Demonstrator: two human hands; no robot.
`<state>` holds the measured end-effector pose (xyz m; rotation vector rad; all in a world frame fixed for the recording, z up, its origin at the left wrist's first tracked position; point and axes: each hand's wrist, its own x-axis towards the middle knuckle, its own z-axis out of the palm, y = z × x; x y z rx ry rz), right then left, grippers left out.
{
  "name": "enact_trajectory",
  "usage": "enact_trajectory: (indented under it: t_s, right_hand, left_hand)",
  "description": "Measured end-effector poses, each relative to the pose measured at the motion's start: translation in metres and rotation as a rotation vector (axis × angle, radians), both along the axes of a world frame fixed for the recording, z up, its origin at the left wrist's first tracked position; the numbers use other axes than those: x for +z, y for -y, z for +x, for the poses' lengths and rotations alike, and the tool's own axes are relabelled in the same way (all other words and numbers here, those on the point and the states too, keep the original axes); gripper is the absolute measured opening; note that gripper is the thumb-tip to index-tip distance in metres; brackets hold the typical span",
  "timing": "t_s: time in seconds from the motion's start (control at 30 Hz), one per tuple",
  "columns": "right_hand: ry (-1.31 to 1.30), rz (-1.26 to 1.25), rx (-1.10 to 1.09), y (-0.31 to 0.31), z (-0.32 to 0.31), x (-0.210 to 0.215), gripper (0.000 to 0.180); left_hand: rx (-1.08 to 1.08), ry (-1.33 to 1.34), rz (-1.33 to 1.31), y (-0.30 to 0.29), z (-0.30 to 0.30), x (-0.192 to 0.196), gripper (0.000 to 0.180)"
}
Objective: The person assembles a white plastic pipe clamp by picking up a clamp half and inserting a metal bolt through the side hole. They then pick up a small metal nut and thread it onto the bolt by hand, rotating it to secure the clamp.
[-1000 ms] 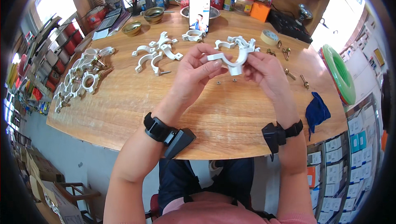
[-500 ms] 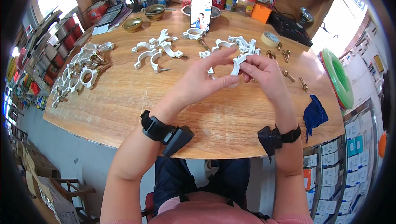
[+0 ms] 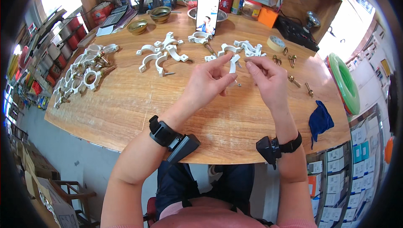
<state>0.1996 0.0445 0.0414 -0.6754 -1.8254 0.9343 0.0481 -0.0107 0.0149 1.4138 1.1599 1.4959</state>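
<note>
My left hand (image 3: 210, 77) pinches a curved white pipe clamp half (image 3: 233, 65) between thumb and forefinger, above the middle of the table. Close to its right, my right hand (image 3: 270, 76) has thumb and forefinger pressed together; anything between them is too small to make out. A small metal screw tip (image 3: 239, 65) shows beside the clamp half. Just beyond my hands lie more white clamp pieces (image 3: 252, 49). Loose clamp halves (image 3: 160, 65) are spread left of centre, and a ring-shaped clamp (image 3: 200, 37) with a brass-coloured bolt (image 3: 208, 48) lies before the phone.
Joined clamps with bolts (image 3: 90, 76) form a pile at the left. Brass-coloured anchor bolts (image 3: 291, 61), a tape roll (image 3: 276, 43) and a dark blue cloth (image 3: 321, 119) lie at the right. An upright phone (image 3: 207, 15) and metal bowls (image 3: 137, 27) stand at the back.
The clamp half has passed from my right fingers to my left, which have closed on it. My right hand has drawn slightly away from it.
</note>
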Motion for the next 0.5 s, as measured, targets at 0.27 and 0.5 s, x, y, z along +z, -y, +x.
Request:
enact_trajectory:
  t_s: [0.27, 0.5]
  right_hand:
    - [0.102, 0.006, -0.016, 0.0021, -0.0031, -0.0016, 0.018]
    - [0.194, -0.126, 0.023, -0.0034, -0.0025, -0.0047, 0.025]
  left_hand:
    - [0.009, 0.036, -0.009, 0.0015, 0.0003, 0.0017, 0.046]
    - [0.007, 0.048, -0.090, -0.0006, -0.0016, 0.0005, 0.046]
